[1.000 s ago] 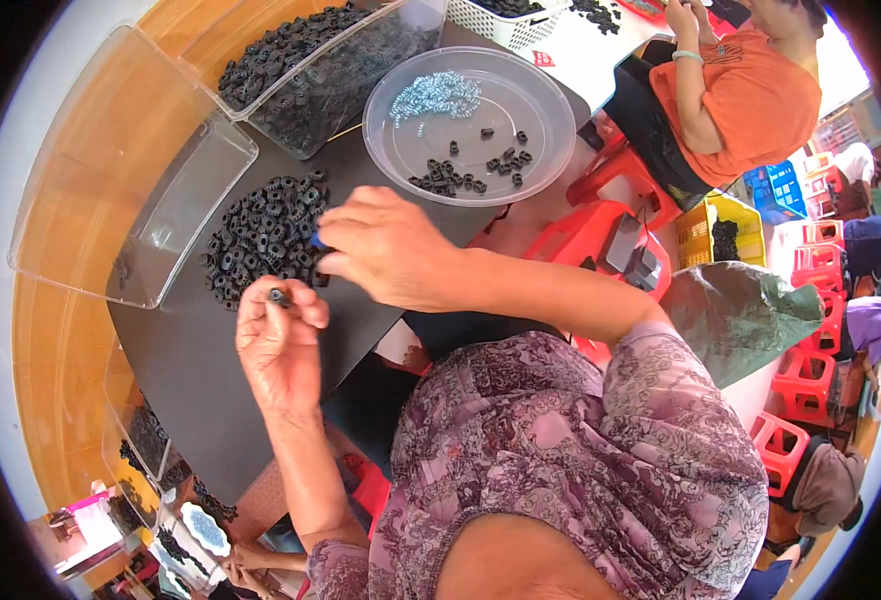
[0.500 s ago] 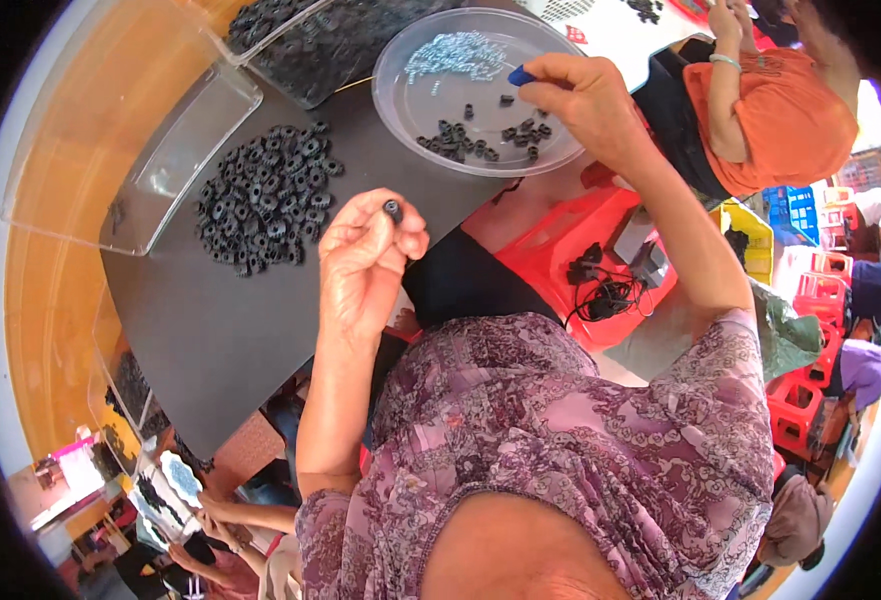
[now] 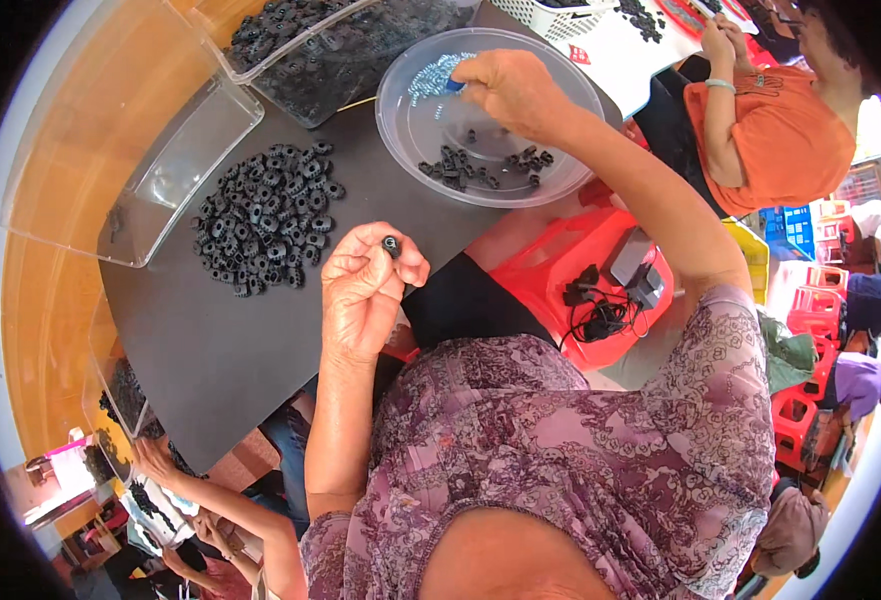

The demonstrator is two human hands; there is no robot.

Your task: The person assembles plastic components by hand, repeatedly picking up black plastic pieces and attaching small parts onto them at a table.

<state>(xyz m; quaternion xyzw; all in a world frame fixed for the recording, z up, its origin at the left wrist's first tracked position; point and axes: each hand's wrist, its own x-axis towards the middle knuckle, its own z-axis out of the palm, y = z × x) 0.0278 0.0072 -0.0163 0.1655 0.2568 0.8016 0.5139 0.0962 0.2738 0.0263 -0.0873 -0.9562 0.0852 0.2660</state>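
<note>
My left hand [image 3: 360,290] is closed in a pinch around a small black cylindrical part [image 3: 391,244], its hollow round end facing up. The right hand [image 3: 520,95] reaches over a round clear plastic tray [image 3: 408,135]. A blue finger cover [image 3: 454,85] on its fingertip touches the right side of a heap of small silvery-blue springs [image 3: 428,80]. Its fingertips are together; whatever may be between them is hidden. Several small black parts [image 3: 455,165] lie in the near half of this tray. To the left, a pile of black ring-like parts [image 3: 265,220] rests on the dark table [image 3: 230,350].
Clear bins [image 3: 310,60] of black parts stand at the back, beside an empty-looking clear container [image 3: 160,180]. At right is a red stool [image 3: 560,280] with black cables and adapters. A co-worker in orange [image 3: 790,130] sits far right; another person's arm [image 3: 230,505] reaches in lower left.
My right hand has moved left, from above the tray's right side to the springs. The left hand keeps its pinch on the black part. The view has shifted slightly.
</note>
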